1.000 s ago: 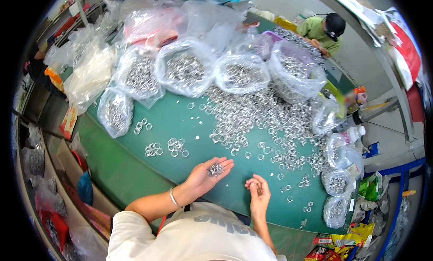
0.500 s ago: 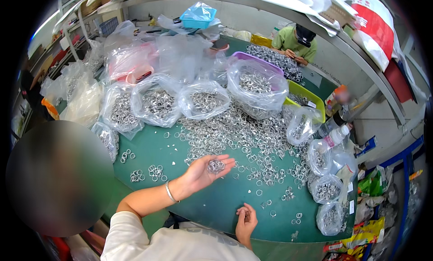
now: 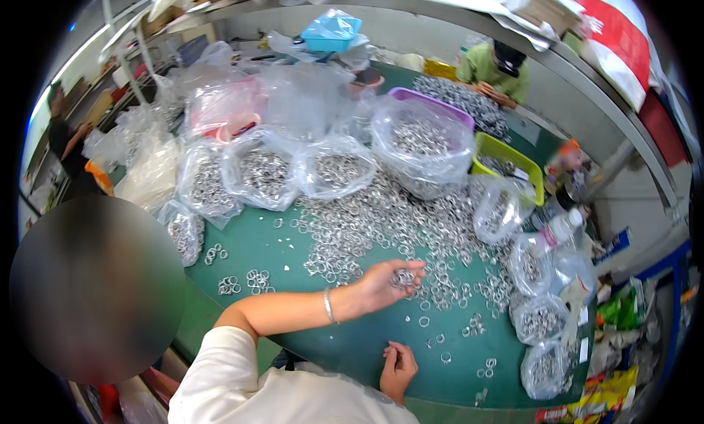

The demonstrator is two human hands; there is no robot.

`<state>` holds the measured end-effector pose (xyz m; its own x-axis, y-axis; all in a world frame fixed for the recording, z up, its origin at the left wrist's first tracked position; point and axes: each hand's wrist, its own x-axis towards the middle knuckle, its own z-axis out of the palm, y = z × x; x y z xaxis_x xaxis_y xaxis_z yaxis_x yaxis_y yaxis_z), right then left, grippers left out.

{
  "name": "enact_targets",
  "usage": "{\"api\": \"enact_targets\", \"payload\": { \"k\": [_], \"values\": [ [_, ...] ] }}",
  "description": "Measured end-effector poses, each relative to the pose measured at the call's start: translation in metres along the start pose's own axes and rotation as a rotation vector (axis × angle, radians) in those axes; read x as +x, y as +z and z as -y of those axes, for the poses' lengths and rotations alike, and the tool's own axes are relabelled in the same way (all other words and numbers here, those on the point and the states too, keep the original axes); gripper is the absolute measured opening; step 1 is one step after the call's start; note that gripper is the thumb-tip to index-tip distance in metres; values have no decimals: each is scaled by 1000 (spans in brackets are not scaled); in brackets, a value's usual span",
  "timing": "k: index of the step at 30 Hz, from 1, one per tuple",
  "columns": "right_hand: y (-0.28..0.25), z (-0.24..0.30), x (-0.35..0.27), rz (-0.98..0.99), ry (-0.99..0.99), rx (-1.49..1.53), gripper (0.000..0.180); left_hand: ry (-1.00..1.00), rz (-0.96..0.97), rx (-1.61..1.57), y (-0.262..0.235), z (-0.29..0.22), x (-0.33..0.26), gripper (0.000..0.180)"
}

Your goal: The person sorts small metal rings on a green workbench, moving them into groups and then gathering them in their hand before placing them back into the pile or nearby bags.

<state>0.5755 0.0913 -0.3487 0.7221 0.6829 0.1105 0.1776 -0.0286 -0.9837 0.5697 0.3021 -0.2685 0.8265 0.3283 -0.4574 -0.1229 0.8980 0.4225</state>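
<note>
My left hand [image 3: 383, 286], with a bracelet on its wrist, is held over the middle of the table. Its fingers curl around a small bunch of silver metal rings [image 3: 402, 279] in the palm. Close to the front edge, my right hand [image 3: 398, 369] rests with its fingers bent and pressed together; whether anything is in them is hidden. Just beyond my left hand spreads a wide heap of loose silver rings [image 3: 345, 237]. Small groups of rings [image 3: 258, 281] lie apart to the left, and a few more rings [image 3: 486, 368] lie to the right of my right hand.
Open plastic bags of rings [image 3: 264, 171] line the far side, and more bags [image 3: 541, 318] the right edge. A purple basket [image 3: 433, 105], a green basket [image 3: 539, 174] and a bottle [image 3: 561, 229] stand beyond. Another person [image 3: 495, 72] sits across the table.
My left hand has moved right across the table with the rings, and its flat palm has tilted and curled around them. My right hand has stayed in nearly the same place.
</note>
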Motion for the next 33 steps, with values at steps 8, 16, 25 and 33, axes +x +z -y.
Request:
{"api": "enact_targets", "payload": {
  "k": [8, 16, 25, 33],
  "values": [
    [1, 4, 0, -1, 14, 20, 14, 177, -230, -128, -41, -17, -27, 27],
    [2, 1, -2, -25, 67, 25, 13, 429, -342, -358, -97, -53, -87, 29],
    [1, -2, -1, -1, 29, -2, 13, 553, -53, -516, -107, -70, -123, 43],
    [-2, -9, -3, -11, 42, -45, 13, 571, -142, -641, -169, -59, -131, 36]
  ]
}}
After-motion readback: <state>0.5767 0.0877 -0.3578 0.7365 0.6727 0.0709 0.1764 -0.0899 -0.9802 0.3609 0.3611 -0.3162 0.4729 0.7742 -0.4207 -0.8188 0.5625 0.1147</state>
